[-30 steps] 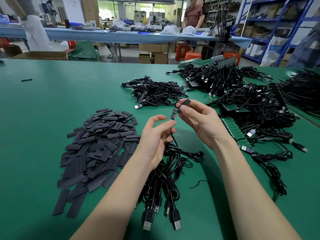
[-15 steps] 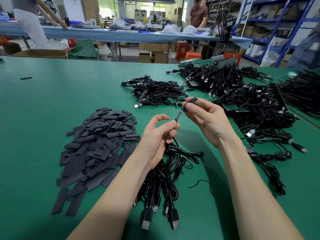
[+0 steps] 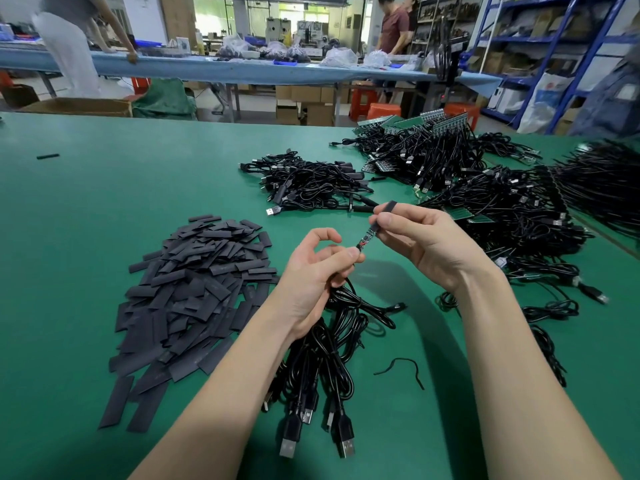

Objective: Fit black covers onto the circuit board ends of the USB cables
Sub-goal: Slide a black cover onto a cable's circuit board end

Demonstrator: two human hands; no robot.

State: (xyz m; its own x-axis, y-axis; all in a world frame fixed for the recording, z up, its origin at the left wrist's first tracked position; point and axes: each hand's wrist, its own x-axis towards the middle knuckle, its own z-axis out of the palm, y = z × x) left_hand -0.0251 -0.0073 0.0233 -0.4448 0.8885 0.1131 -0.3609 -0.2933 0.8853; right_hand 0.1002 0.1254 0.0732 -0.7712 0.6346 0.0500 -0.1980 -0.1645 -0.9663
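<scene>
We're at a green table (image 3: pixel 104 202); long blue workbench (image 3: pixel 242 69) behind, blue shelving (image 3: pixel 540 39) on right w/ boxes.

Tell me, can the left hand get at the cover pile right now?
Probably not yet: the left hand is busy gripping a cable by its board. The pile lies close beside it, nothing between.

The right hand (image 3: pixel 420 242) now has the black cover (image 3: pixel 385 211) partly over the far tip of the circuit board (image 3: pixel 366 240); a second ago cover and board tip only just met. Less of the board shows between the two hands than before. The left hand (image 3: pixel 313 271) has closed its fingers (image 3: pixel 349 255) more tightly round the cable just below the board.
</scene>
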